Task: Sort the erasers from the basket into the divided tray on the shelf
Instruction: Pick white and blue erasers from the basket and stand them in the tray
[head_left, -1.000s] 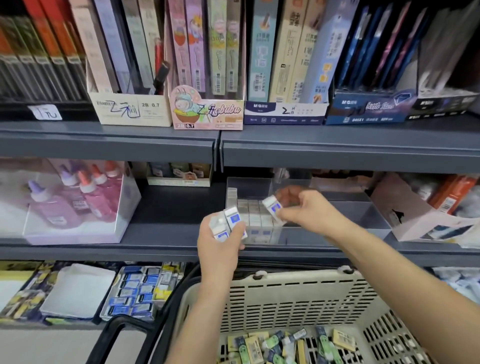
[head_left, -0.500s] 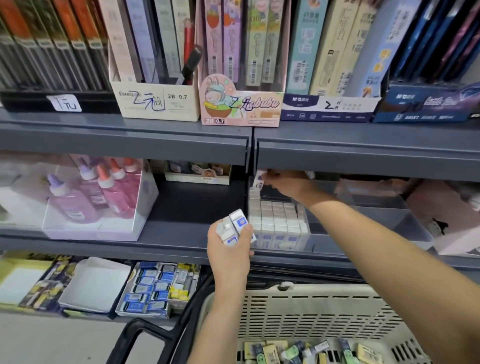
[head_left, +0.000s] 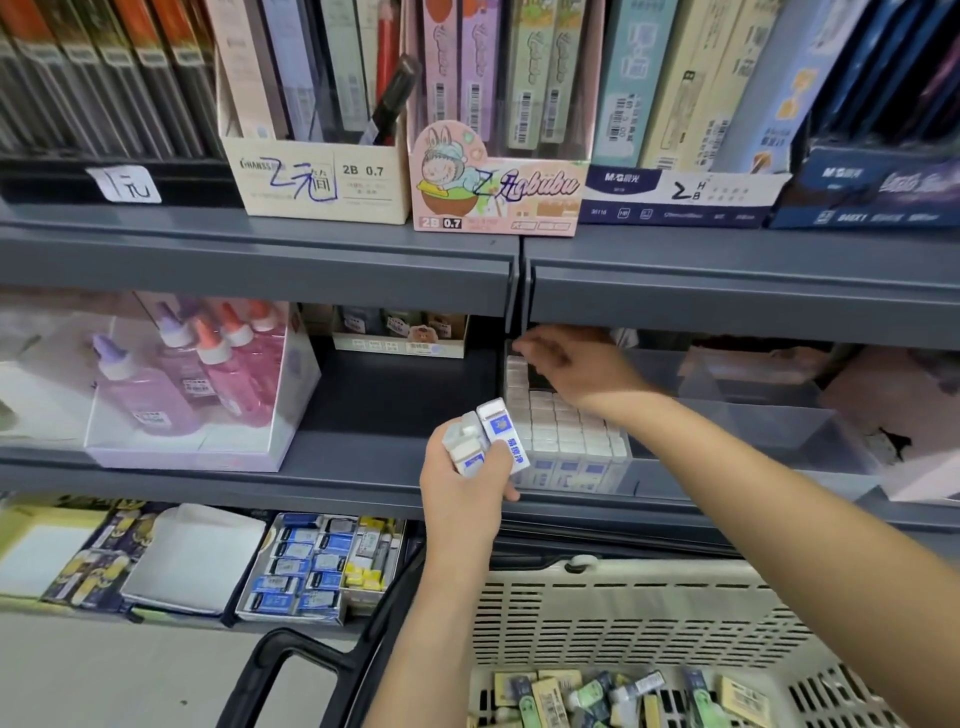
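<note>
My left hand (head_left: 465, 486) grips a few white erasers with blue labels (head_left: 491, 434), held upright in front of the shelf edge. My right hand (head_left: 576, 364) reaches deep over the back of the left compartment of the clear divided tray (head_left: 753, 415), under the upper shelf. It is blurred, and anything it holds is hidden. Rows of white erasers (head_left: 563, 431) fill that compartment. The beige perforated basket (head_left: 649, 613) sits below my arms, with mixed green, yellow and white erasers (head_left: 597, 693) in its bottom.
The grey upper shelf edge (head_left: 727, 296) hangs low over the tray. A clear box of pink glue bottles (head_left: 197, 384) stands to the left. A box of blue erasers (head_left: 317, 566) lies on the lower shelf. The basket's black handle (head_left: 291, 660) juts out at lower left.
My right hand carried an eraser from the tray's front to the back of the left compartment. My left hand stayed in place with its erasers. The view moved closer to the shelf.
</note>
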